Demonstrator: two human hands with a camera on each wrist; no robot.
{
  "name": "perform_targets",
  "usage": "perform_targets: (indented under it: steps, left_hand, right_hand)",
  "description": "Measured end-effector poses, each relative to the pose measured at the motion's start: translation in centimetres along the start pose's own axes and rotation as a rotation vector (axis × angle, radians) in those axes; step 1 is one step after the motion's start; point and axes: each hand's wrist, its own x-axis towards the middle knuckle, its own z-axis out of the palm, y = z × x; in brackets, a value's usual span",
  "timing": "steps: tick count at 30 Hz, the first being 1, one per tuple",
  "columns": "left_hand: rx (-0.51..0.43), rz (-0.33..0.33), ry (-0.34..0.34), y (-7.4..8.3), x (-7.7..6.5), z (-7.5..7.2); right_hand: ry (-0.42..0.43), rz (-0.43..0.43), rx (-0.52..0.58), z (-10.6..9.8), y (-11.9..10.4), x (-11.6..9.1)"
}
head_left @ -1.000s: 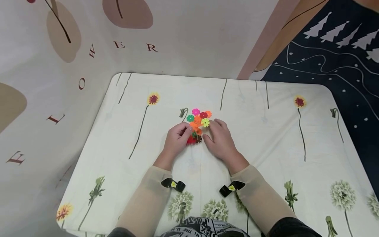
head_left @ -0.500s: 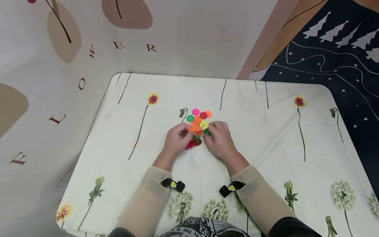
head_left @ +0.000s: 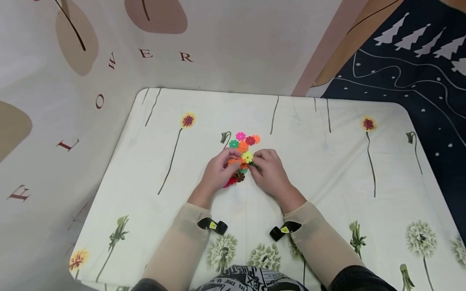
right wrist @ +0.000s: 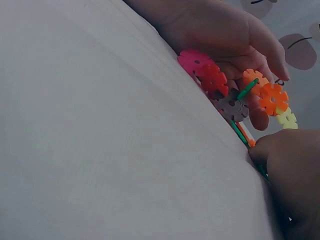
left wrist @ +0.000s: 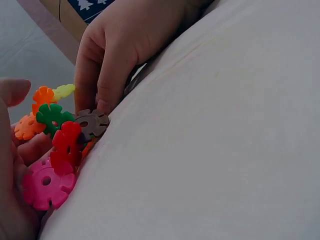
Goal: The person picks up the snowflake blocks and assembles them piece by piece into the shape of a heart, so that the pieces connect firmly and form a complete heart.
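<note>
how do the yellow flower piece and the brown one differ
Colour: the yellow piece is bright, while the brown piece is dark.
Place: in the head view, the yellow piece sits higher in the picture, the brown piece lower.
Pose: in the left wrist view, the yellow piece looks foreshortened, while the brown piece shows more of its face.
Shared: both are flat, flower-like discs with notched edges.
</note>
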Motion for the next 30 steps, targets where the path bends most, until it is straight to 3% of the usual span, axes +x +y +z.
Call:
perform_targets:
  steps: [3, 9, 13, 18, 23, 30]
  left_hand:
    - [-0.011, -0.014, -0.002, -0.03, 0.09, 0.0]
    - [-0.057, -0.081, 0.023, -0.08, 0.1, -0.01]
    - [-0.092, -0.091, 0.023, -0.01, 0.05, -0.12]
    - [-0.138, -0.098, 0.024, 0.07, -0.07, -0.22]
    - [-0.157, -0.119, 0.081, 0.08, -0.05, -0.15]
    - [-0.09, -0.11, 0.169, 0.09, 0.05, -0.14]
  right_hand:
    - [0.01, 0.051, -0.004, -0.11, -0.07, 0.03]
    - [0.05, 0.267, -0.031, -0.36, -0.3, 0.03]
    - [0.055, 0.332, -0.021, -0.34, -0.4, 0.13]
    - [0.06, 0.322, 0.002, -0.12, -0.29, 0.33]
    - [0.07, 0.282, 0.067, 0.05, -0.25, 0.34]
    - [0.105, 0.17, 0.188, 0.28, -0.07, 0.02]
